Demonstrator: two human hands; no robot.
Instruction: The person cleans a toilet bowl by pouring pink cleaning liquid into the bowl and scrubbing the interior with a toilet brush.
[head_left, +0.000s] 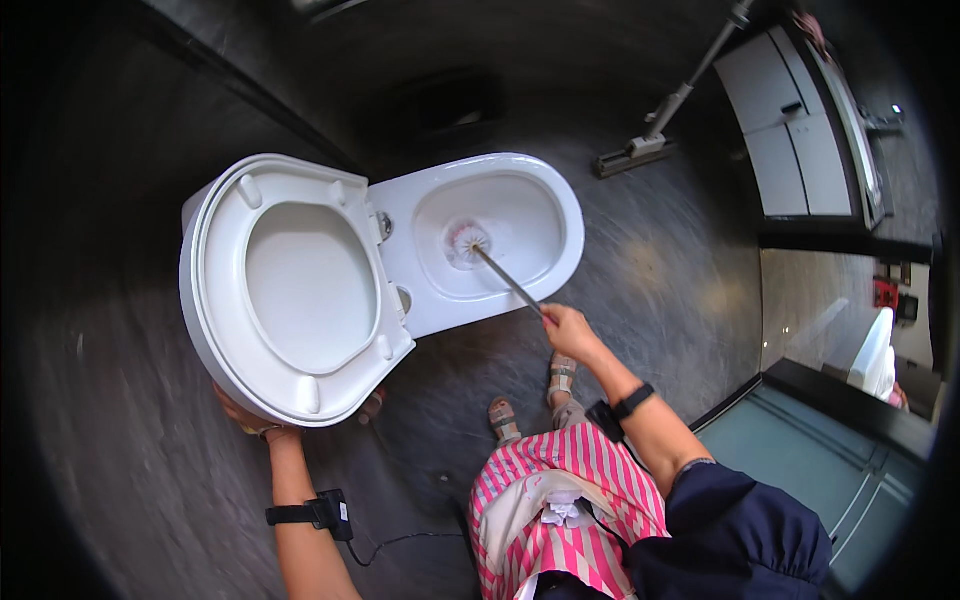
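Note:
A white toilet bowl (517, 289) stands before me, its seat (225, 300) and lid raised at the left. My right hand (568, 330) grips the thin handle of a toilet brush (510, 280). The round bristle head is down in the bowl's drain area, where something pinkish shows around it. My left hand (244, 412) is at the lower left edge of the raised lid, by the toilet's rear; its fingers are partly hidden behind it, so its hold is unclear.
A flat mop (645, 146) stands on the dark floor beyond the bowl, near a white cabinet (795, 142). Glass panels (802, 457) are at the lower right. A small object (371, 405) lies partly hidden below the seat. A cable (405, 536) runs from my left wrist device.

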